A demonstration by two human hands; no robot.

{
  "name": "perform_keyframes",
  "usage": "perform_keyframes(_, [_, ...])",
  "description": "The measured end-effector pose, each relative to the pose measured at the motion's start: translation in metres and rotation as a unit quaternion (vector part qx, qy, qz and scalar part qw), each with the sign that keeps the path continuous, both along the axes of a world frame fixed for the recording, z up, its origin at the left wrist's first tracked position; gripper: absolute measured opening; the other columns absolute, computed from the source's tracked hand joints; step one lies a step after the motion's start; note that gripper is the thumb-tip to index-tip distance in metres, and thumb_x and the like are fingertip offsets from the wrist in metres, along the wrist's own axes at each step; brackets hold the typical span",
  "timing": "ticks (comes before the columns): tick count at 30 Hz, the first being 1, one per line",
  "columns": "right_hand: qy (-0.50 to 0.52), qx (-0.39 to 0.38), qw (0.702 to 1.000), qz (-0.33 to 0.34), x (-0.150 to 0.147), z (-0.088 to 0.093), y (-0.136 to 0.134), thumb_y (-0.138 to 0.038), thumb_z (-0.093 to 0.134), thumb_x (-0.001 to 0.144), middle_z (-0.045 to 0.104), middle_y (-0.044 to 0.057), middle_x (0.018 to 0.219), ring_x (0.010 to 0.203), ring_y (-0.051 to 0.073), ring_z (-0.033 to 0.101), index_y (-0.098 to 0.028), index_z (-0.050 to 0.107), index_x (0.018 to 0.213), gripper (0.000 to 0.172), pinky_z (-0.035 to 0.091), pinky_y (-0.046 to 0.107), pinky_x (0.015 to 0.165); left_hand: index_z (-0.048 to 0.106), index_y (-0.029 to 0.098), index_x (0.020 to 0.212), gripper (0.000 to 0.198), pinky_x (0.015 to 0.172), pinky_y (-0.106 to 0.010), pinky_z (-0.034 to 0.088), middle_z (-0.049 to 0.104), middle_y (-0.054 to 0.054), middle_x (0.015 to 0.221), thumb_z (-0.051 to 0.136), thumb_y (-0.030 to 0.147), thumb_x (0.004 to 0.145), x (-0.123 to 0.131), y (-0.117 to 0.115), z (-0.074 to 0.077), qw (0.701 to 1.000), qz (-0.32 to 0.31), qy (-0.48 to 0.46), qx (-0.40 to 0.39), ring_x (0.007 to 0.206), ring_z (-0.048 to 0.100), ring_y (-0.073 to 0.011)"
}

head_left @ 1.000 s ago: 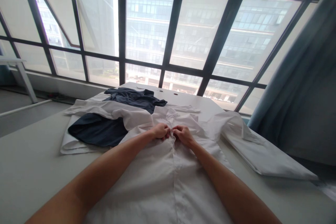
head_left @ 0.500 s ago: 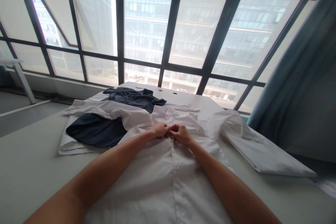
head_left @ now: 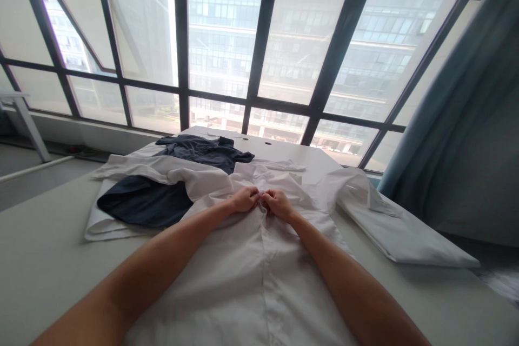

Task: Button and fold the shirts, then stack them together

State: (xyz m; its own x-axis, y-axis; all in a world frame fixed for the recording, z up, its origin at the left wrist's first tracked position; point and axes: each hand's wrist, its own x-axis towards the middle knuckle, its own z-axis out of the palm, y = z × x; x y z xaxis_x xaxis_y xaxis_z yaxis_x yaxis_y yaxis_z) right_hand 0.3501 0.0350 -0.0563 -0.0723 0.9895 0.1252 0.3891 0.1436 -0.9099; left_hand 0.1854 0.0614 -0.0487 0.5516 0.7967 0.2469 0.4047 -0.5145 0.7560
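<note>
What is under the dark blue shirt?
White cloth peeks out under the dark blue shirt, on the table. A white sleeve lies across its top. What the blue covers is hidden.

The left hand (head_left: 244, 199) and right hand (head_left: 277, 203) are bare, like the sleeveless left forearm (head_left: 162, 259) and right forearm (head_left: 344, 286).

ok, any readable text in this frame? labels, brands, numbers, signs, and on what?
None can be read. The white shirt pinched by the left hand and right hand shows no tag or print. Neither does the dark blue garment. The building outside the window shows no legible sign.
</note>
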Motion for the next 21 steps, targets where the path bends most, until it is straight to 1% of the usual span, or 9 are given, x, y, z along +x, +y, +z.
perform_keyframes(5, [0.026,-0.023,0.999,0.010,0.002,-0.002,0.002,-0.031,0.056,0.078,0.049,-0.005,0.045,0.038,0.009,0.045,-0.020,0.049,0.059,0.023,0.036,0.020,0.038,0.055,0.017,0.064,0.023,0.053,-0.024,0.036,0.054,0.001,0.056,0.050,0.018,0.086,-0.002,0.005,-0.001,1.000,-0.001,0.021,0.008,0.052,0.045,-0.0116])
perform_keyframes(7, [0.029,-0.028,0.999,0.022,0.002,-0.002,0.003,-0.034,0.055,0.079,0.048,-0.006,0.046,0.038,0.009,0.045,-0.021,0.047,0.059,0.025,0.036,0.020,0.038,0.061,0.016,0.069,0.023,0.055,-0.024,0.039,0.059,-0.002,0.059,0.049,0.019,0.089,-0.004,0.004,-0.001,0.998,0.016,0.060,0.029,0.054,0.049,-0.0128])
perform_keyframes(9, [0.003,-0.031,0.999,0.038,0.002,-0.002,0.002,-0.035,0.053,0.081,0.048,-0.005,0.048,0.040,0.010,0.047,-0.021,0.048,0.061,0.026,0.036,0.021,0.041,0.066,0.015,0.077,0.024,0.062,-0.026,0.044,0.066,-0.006,0.069,0.049,0.022,0.091,-0.005,0.000,0.001,0.988,0.052,0.122,0.075,0.063,0.058,-0.0165])
perform_keyframes(11, [-0.081,-0.009,0.996,0.032,0.003,0.001,0.000,-0.035,0.053,0.083,0.055,-0.002,0.051,0.046,0.012,0.053,-0.019,0.055,0.065,0.024,0.041,0.022,0.047,0.069,0.016,0.086,0.022,0.076,-0.032,0.049,0.071,-0.010,0.086,0.053,0.029,0.092,-0.007,-0.007,0.001,0.972,0.085,0.178,0.128,0.082,0.065,-0.0231])
perform_keyframes(13, [-0.211,0.067,0.975,-0.016,0.008,0.004,-0.002,-0.032,0.054,0.085,0.067,0.004,0.068,0.066,0.018,0.064,-0.017,0.065,0.078,0.021,0.049,0.026,0.064,0.070,0.016,0.100,0.026,0.094,-0.038,0.046,0.070,-0.014,0.109,0.056,0.036,0.091,-0.008,-0.012,-0.001,0.955,0.098,0.222,0.169,0.108,0.062,-0.0289])
perform_keyframes(14, [-0.279,0.113,0.953,-0.045,0.011,0.005,-0.003,-0.031,0.055,0.086,0.072,0.008,0.083,0.083,0.021,0.067,-0.016,0.069,0.088,0.020,0.050,0.030,0.077,0.068,0.016,0.110,0.032,0.102,-0.041,0.042,0.066,-0.015,0.123,0.055,0.039,0.092,-0.008,-0.013,-0.002,0.948,0.096,0.243,0.180,0.120,0.056,-0.0300])
perform_keyframes(16, [-0.389,0.153,0.903,-0.099,0.021,0.007,-0.005,-0.032,0.057,0.087,0.068,0.015,0.122,0.120,0.027,0.057,-0.016,0.067,0.116,0.035,0.040,0.039,0.102,0.057,0.018,0.132,0.046,0.114,-0.046,0.031,0.052,-0.015,0.145,0.045,0.045,0.097,-0.011,-0.014,-0.007,0.937,0.083,0.288,0.180,0.138,0.042,-0.0296])
perform_keyframes(18, [-0.456,0.085,0.878,-0.119,0.032,0.007,-0.008,-0.044,0.053,0.091,0.050,0.017,0.147,0.139,0.030,0.039,-0.016,0.053,0.139,0.056,0.027,0.047,0.113,0.044,0.018,0.147,0.057,0.118,-0.051,0.021,0.036,-0.014,0.157,0.036,0.049,0.100,-0.017,-0.014,-0.011,0.934,0.057,0.314,0.158,0.147,0.028,-0.0300])
perform_keyframes(21, [-0.494,-0.052,0.860,-0.114,0.043,0.005,-0.014,-0.065,0.034,0.095,0.035,0.019,0.157,0.145,0.035,0.030,-0.016,0.037,0.152,0.076,0.023,0.056,0.113,0.035,0.021,0.154,0.066,0.119,-0.055,0.015,0.026,-0.013,0.162,0.033,0.057,0.099,-0.031,-0.014,-0.014,0.933,0.024,0.329,0.142,0.150,0.018,-0.0326])
